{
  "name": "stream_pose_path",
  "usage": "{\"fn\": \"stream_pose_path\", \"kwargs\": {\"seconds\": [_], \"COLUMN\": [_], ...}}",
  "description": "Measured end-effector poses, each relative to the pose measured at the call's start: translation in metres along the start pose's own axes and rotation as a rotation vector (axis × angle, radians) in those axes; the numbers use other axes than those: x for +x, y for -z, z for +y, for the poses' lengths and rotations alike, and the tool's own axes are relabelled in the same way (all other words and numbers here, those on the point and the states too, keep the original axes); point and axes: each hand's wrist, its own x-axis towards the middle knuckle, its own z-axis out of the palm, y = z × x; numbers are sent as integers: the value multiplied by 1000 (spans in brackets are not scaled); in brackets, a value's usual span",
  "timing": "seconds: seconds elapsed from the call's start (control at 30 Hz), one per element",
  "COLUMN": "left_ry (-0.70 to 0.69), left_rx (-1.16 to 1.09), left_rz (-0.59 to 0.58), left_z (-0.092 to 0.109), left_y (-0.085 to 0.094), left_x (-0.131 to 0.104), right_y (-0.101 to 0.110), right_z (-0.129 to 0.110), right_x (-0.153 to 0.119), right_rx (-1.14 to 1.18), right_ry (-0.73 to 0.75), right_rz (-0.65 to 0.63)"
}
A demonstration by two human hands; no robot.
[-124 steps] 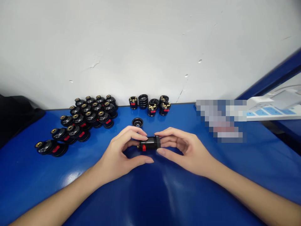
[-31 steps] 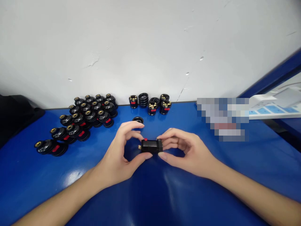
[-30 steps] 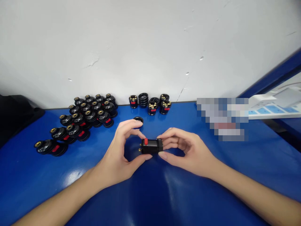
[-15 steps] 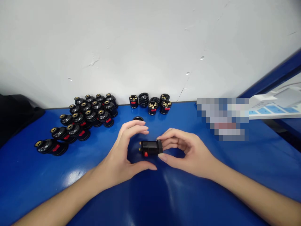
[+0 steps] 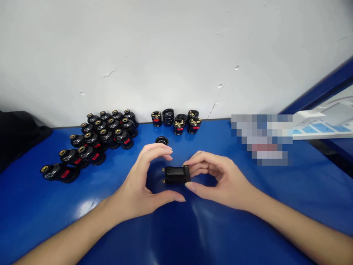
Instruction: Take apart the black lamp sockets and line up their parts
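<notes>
Socket body (image 5: 175, 175), black and lying sideways, is held at its collar (image 5: 187, 174) between thumb and fingers of the right hand (image 5: 220, 180), and its gold contacts (image 5: 163, 181) are pointed toward the left hand (image 5: 138, 187). By the left hand nothing is gripped; its thumb and fingers are spread wide around the contact end, with a gap on both sides. Whether the body is also supported by the worktop (image 5: 176, 235) cannot be told.

If no support is given from below, the contact end could be tilted down when the pinch is loosened, because only the collar is grasped. After a slip, the rounded body could be rolled away on the glossy worktop. If the left fingers were closed too far toward the end, the thin contacts might be pressed and bent. The small black ring (image 5: 161, 140) is seen just behind the left fingers, so it could be knocked by a backward movement. Capped sockets (image 5: 107, 137), closely packed farther left, could be disturbed by a wide swing of the left forearm (image 5: 91, 224).
</notes>
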Motion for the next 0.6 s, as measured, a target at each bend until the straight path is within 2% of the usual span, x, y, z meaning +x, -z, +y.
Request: {"fn": "stream_pose_path", "kwargs": {"seconds": [0.17,0.23,0.37,0.53,0.6], "left_ry": [124,88,-82,48,40], "left_rx": [44,50,85,12,7], "left_rz": [-46,-20,86,-9,0], "left_z": [2,1,-1,1,0], "left_y": [-1,-2,-3,-4,-4], "left_x": [-2,-2,0,-2,-3], "right_y": [-1,-1,-1,-1,-1], "right_z": [-2,-1,2,0,0], "right_x": [0,0,-1,0,1], "right_rx": [-9,-8,4,2,1], "right_ry": [-9,-6,-2,-1,0], "right_rz": [2,1,15,6,7]}}
